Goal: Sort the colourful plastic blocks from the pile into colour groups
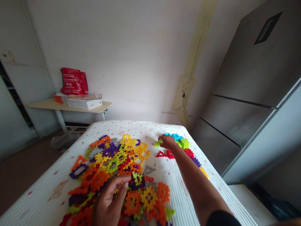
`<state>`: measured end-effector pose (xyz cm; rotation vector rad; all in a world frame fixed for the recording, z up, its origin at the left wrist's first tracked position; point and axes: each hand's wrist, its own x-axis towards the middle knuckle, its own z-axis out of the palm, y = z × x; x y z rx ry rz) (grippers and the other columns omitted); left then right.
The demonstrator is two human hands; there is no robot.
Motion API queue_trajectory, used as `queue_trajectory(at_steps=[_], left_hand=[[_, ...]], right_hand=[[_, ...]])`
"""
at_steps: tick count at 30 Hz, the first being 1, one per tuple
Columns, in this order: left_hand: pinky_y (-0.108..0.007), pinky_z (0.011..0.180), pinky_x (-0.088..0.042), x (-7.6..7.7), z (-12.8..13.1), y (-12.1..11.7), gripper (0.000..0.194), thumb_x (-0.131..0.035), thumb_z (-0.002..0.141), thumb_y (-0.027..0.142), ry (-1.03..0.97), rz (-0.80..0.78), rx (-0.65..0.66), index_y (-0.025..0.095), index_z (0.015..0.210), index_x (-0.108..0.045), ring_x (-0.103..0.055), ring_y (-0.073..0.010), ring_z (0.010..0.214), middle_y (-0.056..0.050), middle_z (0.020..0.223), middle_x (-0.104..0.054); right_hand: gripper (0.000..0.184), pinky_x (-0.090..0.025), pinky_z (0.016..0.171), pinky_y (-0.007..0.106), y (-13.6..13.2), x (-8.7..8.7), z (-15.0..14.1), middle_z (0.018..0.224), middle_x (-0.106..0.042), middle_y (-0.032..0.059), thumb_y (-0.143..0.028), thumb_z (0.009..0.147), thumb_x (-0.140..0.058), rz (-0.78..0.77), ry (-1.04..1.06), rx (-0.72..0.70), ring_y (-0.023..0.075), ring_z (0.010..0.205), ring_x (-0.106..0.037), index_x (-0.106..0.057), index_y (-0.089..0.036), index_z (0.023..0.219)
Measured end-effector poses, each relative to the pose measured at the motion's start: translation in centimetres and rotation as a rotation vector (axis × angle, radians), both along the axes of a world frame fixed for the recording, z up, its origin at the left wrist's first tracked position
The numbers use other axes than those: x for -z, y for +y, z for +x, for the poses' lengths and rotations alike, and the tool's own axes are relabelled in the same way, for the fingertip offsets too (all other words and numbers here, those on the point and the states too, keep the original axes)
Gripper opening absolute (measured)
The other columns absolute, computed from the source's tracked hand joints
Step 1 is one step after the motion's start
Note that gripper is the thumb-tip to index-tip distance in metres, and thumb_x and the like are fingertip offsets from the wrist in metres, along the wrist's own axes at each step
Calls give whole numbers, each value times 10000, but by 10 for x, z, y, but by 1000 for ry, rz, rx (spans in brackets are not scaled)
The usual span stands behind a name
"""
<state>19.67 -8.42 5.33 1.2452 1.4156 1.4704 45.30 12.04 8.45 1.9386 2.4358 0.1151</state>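
My right hand (167, 142) reaches to the far right part of the table, its fingers closed on a lime-green interlocking plastic piece (157, 143). Just beyond and beside it are blue pieces (176, 137) and a stack of lime-green pieces (185, 143). Red pieces (161, 154) lie nearer, partly behind my wrist. Over the near part of a large mixed pile of interlocking pieces (113, 160) hovers my left hand (110, 201), thumb and forefinger brought together in a pinch with nothing visible between them. A green piece (137, 178) lies right beside those fingertips.
Red (189, 153), purple (196, 162) and yellow (204, 172) pieces line the table's right edge. A white ribbed cover (54, 179) spreads over the table. A refrigerator (235, 103) stands to the right. Behind left, a small desk (44, 104) carries boxes and a red bag (73, 81).
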Motion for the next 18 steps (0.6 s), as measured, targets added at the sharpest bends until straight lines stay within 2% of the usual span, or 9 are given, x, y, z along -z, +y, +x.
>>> queue_trajectory(at_steps=[6,12,18], left_hand=[[-330,823,-493,1,0,1,342,-617,675,521,12,7,-9,213,816,-665,-635,-252,899,-73,901,-692],[-314,827,-484,5,-2,1,324,-602,700,511,33,2,10,220,831,-662,-631,-239,907,-63,911,-689],[-313,828,-485,7,-3,0,321,-600,706,500,28,2,9,214,840,-661,-628,-240,912,-67,923,-691]], right_hand=[[372,-447,732,265,1,-2,-2,1138,-613,35,-298,773,-582,-7,-18,-15,202,960,-612,-591,-301,1145],[577,-455,759,309,2,-4,-5,1186,-586,73,-332,731,-625,-5,-49,-13,235,965,-615,-480,-312,1289],[636,-452,800,316,6,-8,-11,1147,-634,31,-332,692,-681,-81,-77,-39,232,1030,-595,-474,-365,1293]])
